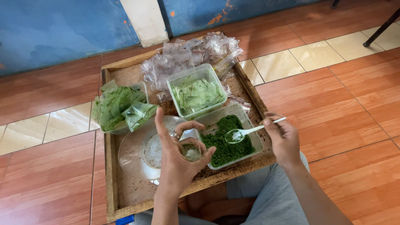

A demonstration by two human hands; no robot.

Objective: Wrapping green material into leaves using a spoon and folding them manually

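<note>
Hands: left (177,160) seemingly holds a bag (191,151), right (283,139) the spoon (250,131).

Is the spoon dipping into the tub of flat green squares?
No, the spoon in the right hand sits over the tub of crumbly green stuff, not the tub of flat green pieces.

One wooden tray (109,137) is seen. Three clear plastic tubs are counted: one of green crumbs (246,121), one of flat green pieces (196,93), one of filled green packets (121,109). One spoon (250,131), one round clear lid (139,152) and one heap of empty bags (187,54) are seen.
</note>
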